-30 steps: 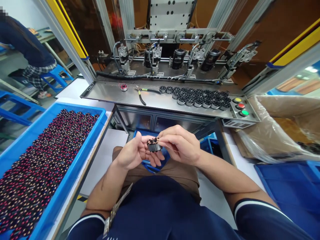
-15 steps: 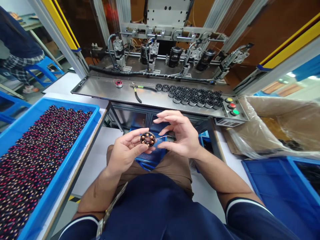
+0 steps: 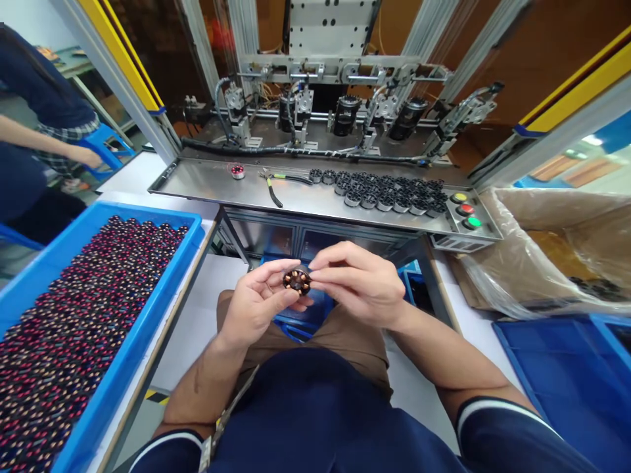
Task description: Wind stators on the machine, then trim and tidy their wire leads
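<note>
A small round motor stator [image 3: 296,281], black with copper windings, is held face up above my lap. My left hand [image 3: 261,295] grips it from the left, thumb on the near rim and fingers behind. At its right edge, the thumb and fingers of my right hand [image 3: 362,282] are pinched together where its thin wire leads stuck out before; the leads are now hidden by the fingertips. On the metal ledge [image 3: 207,180] ahead lie cutting pliers [image 3: 276,184] with green and black handles, and one red-wound stator [image 3: 237,171].
Several black stator cores [image 3: 389,190] stand in rows on the ledge, beside a button box [image 3: 468,210]. Behind is a winding machine [image 3: 348,112]. A blue tray [image 3: 194,226] full of wound stators lies left; a plastic-lined carton [image 3: 557,256] stands right. Co-workers [image 3: 44,85] are at far left.
My right hand has closed from a spread pose and come left to the stator's edge, over the wire leads. A co-worker's arm has come into view at the left.
</note>
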Demonstrator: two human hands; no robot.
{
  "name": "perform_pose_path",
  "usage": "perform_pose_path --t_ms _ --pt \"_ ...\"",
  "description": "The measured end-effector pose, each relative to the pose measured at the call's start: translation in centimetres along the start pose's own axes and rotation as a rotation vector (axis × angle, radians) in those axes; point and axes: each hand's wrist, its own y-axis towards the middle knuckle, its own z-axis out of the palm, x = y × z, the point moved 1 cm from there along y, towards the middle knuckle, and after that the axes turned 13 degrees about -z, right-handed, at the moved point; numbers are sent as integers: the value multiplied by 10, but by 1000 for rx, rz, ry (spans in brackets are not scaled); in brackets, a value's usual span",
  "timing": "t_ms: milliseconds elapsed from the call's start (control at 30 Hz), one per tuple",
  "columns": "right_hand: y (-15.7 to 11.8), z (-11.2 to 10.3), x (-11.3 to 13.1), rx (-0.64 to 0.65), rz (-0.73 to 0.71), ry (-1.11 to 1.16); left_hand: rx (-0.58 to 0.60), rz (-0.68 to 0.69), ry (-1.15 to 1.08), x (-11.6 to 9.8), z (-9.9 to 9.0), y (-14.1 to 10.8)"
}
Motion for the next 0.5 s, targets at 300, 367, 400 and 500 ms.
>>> perform_pose_path --t_ms 300,367,400,500 --pt "17 3 6 65 36 -48 40 151 -327 -2 6 9" --pt "21 2 7 112 -6 -33 55 64 -331 -1 3 14" --pt "22 2 8 136 -37 -37 120 -38 -303 2 1 17" --pt "26 -1 9 206 -110 -48 492 -389 -197 12 -3 23"
